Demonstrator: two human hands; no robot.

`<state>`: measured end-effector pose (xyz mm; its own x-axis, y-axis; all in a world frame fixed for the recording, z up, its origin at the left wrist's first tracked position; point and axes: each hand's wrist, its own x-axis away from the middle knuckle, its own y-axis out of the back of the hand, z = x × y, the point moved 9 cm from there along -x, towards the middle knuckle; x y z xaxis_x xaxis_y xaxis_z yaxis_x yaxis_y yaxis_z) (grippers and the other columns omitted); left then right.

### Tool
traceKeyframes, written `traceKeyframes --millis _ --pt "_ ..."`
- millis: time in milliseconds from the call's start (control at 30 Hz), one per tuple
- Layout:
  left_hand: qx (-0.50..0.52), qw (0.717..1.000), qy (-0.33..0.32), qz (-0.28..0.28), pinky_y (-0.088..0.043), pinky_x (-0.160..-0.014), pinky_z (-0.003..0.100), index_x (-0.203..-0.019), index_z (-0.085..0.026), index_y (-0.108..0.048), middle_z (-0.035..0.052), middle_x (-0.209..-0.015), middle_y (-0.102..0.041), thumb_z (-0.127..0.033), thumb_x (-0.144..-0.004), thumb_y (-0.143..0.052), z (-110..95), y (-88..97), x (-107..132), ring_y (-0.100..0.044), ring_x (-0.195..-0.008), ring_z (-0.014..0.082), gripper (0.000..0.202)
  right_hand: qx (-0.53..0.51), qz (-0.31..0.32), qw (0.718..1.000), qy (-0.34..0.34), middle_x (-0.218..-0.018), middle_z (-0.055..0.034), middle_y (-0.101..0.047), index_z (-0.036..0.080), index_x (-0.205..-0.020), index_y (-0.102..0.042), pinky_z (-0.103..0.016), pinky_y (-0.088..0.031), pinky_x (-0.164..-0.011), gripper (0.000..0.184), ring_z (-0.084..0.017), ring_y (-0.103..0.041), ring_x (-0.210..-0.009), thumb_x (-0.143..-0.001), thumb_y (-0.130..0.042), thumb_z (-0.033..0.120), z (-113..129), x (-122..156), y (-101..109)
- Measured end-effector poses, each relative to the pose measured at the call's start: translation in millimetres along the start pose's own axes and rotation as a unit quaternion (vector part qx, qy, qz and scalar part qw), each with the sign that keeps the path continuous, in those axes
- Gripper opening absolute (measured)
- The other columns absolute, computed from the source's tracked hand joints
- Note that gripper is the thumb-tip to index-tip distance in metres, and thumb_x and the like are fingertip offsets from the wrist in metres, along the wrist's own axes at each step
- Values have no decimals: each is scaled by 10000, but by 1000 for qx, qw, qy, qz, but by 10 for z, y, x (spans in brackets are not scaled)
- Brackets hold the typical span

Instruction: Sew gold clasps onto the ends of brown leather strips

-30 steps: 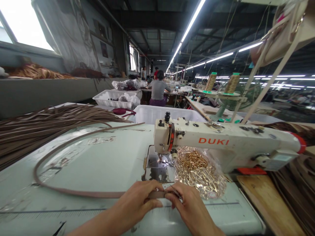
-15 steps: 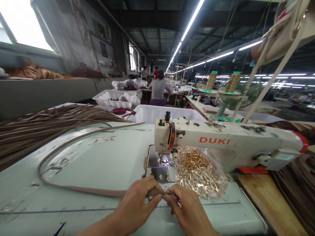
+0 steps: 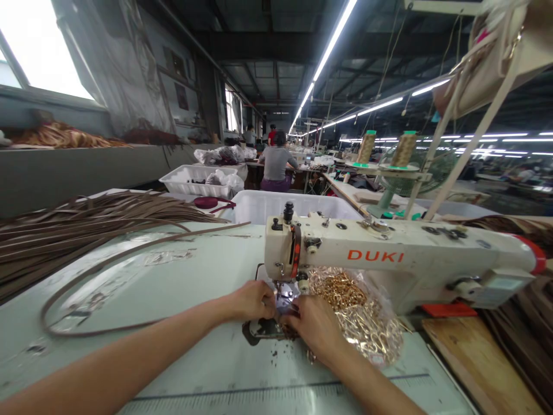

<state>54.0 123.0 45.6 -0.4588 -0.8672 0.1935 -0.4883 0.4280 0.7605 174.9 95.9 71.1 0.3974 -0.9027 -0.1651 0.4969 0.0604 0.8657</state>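
Observation:
A long brown strap [image 3: 116, 329] curves over the left side of the pale table and passes behind my left forearm toward the needle area. At the sewing machine [image 3: 332, 256], my left hand [image 3: 254, 300] is closed just left of the needle, its fingers curled on the strap. Close to the needle's right side, my right hand [image 3: 315, 323] pinches the strap's end, which is mostly hidden by the fingers. Beside that hand lies a clear plastic bag of gold metal clasps [image 3: 367, 328].
Many brown strips [image 3: 99, 216] are heaped at the far left. A white bin [image 3: 298, 202] stands behind the machine. A ruler strip [image 3: 242, 395] runs along the near table edge, and a wooden board [image 3: 479, 357] is at right. A seated person [image 3: 276, 164] is farther back.
Both hands have moved forward from the table's near side to the needle, bringing the strap end there. The strap's loop has slid left, and the camera view has shifted slightly.

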Motion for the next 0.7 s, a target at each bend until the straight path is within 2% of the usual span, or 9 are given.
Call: traceKeyframes --millis 67,200,267,333,433,467,533,633,700 --pt "-25 1000 6 10 -441 -612 213 -780 -164 -721 -6 -725 -681 -209 -666 -646 51 29 -88 -621 -726 182 144 7 14 998 62 -837 -46 -712 216 -846 -717 -266 -425 -677 66 -208 -649 -777 -796 -675 217 40 -56 -5" --pt "-71 997 4 34 -435 -586 211 -717 -178 -693 -23 -693 -657 -273 -661 -681 35 53 -191 -619 -705 188 110 -22 86 971 224 -1050 12 -697 294 -1027 -695 -226 -432 -858 263 -152 -633 -967 -866 -580 121 195 -55 -127" --pt "-100 994 -1 33 -444 -592 225 -695 -184 -677 -26 -673 -643 -290 -658 -694 -9 68 -176 -616 -682 190 113 -3 104 967 232 -1036 -1 -703 266 -1007 -702 -221 -444 -845 268 -151 -642 -949 -877 -540 97 174 -86 -188" --pt "-135 991 -10 0 -471 -695 282 -729 -187 -674 -9 -728 -650 -278 -681 -696 -67 113 -94 -622 -735 209 105 24 114 966 229 -1029 -11 -707 244 -978 -706 -229 -463 -795 242 -165 -652 -909 -884 -528 112 154 -120 -236" --pt "-177 980 -37 -89 -397 -942 452 -950 -224 -670 57 -1067 -622 -269 -774 -694 -161 176 134 -547 -1057 285 183 48 119 965 230 -1036 -15 -710 246 -997 -705 -258 -474 -774 241 -190 -654 -900 -904 -503 151 151 -147 -276" --pt "-194 972 -60 -120 -367 -975 485 -1007 -247 -656 65 -1159 -580 -274 -813 -684 -206 178 221 -495 -1132 295 198 48 117 965 230 -1033 -18 -712 246 -1008 -705 -266 -473 -783 249 -195 -652 -904 -906 -496 157 148 -153 -282" --pt "-247 943 -147 -168 -407 -966 454 -1070 -255 -628 65 -1190 -555 -257 -891 -622 -342 116 386 -482 -1137 266 178 42 117 965 230 -1023 -23 -716 241 -1020 -706 -269 -467 -807 264 -193 -648 -911 -901 -488 152 139 -160 -291" --pt "-329 881 -283 -190 -525 -820 329 -1085 -145 -594 78 -1011 -617 -160 -969 -451 -495 -88 561 -567 -947 203 184 45 120 966 223 -994 -9 -720 247 -989 -710 -252 -464 -793 265 -173 -652 -879 -884 -496 132 116 -162 -305" --pt "-353 859 -322 -183 -552 -741 304 -1074 -88 -583 96 -936 -631 -109 -979 -369 -498 -184 586 -586 -890 204 235 53 120 968 214 -972 9 -718 258 -963 -705 -235 -461 -766 250 -159 -655 -860 -876 -514 122 105 -159 -298"
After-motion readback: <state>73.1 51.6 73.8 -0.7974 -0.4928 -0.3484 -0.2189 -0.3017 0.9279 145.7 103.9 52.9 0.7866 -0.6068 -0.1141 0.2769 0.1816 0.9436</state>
